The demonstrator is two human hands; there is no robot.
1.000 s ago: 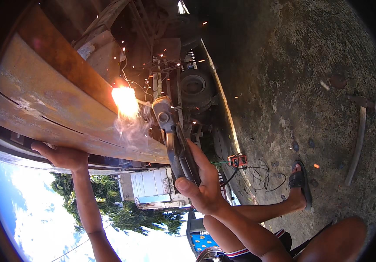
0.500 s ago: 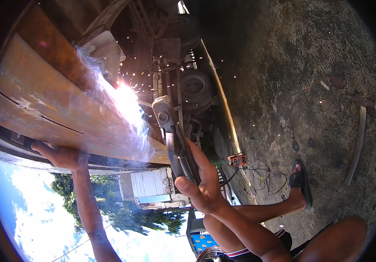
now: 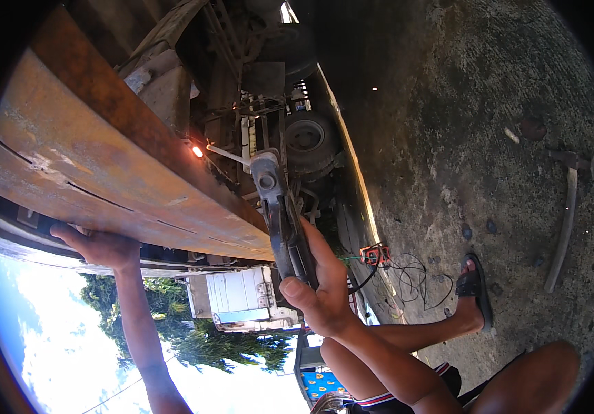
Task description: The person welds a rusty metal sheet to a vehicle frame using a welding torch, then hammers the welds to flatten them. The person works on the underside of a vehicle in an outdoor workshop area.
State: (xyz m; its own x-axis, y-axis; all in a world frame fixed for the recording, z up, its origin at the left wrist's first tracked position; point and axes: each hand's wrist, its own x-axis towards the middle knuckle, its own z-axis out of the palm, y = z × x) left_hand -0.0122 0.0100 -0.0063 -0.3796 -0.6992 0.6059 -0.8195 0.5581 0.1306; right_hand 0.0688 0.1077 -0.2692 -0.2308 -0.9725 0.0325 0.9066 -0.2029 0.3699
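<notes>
In my right hand (image 3: 324, 297) is a welding electrode holder (image 3: 280, 207), fingers wrapped round its dark handle. A short pale electrode (image 3: 228, 154) sticks out of its jaw toward the left. Just beyond the electrode's tip, apart from it, a small orange spot (image 3: 197, 150) glows on the inner edge of a long rusty steel beam (image 3: 124, 186). My left hand (image 3: 109, 250) is closed on the beam's outer edge; most of its fingers are hidden behind it. Several dark slits run along the beam's face.
Behind the beam is a truck underside with a wheel (image 3: 307, 141). An orange clamp-like tool (image 3: 375, 255) and tangled black cables (image 3: 414, 276) lie on rough concrete (image 3: 449, 138). A hammer (image 3: 567, 214) lies at the right, beyond my sandalled foot (image 3: 475, 290).
The bright arc, smoke and most of the flying sparks have gone, leaving a glowing spot. The electrode holder has shifted slightly right, away from the beam. My left hand stays put.
</notes>
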